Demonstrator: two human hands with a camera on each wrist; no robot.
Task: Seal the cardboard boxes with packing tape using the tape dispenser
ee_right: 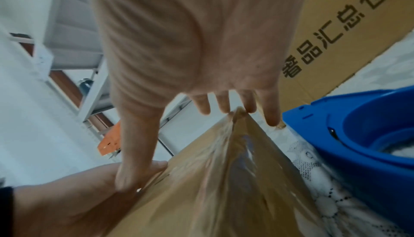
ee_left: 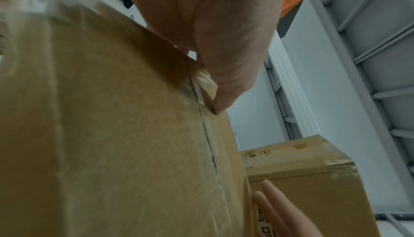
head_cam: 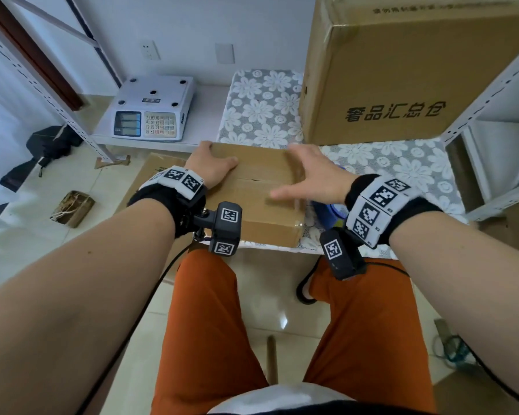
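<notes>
- Two hands work on one small cardboard box (head_cam: 264,187) that sits at the near edge of a table covered by a floral lace cloth (head_cam: 408,166).
- The left hand (head_cam: 212,167) lies on the box's far left corner, its fingers bent over the far edge and the thumb flat on top beside the flap seam; in the left wrist view the thumb tip touches the top next to that seam.
- The right hand (head_cam: 315,178) is spread flat over the box's right side, fingers straight and reaching past the far right corner, gripping nothing; its thumb points left across the lid.
- Clear tape glints along the seam and down the right end, but blur keeps its full run from being made out.
- One blue tape dispenser (ee_right: 358,129) rests on the cloth just beside the box's right side, mostly hidden by the right wrist in the head view.
- One large cardboard box (head_cam: 408,79) with printed black characters stands behind, cut off at the top.
- One white weighing scale (head_cam: 153,109) sits far left on a low shelf.
</notes>
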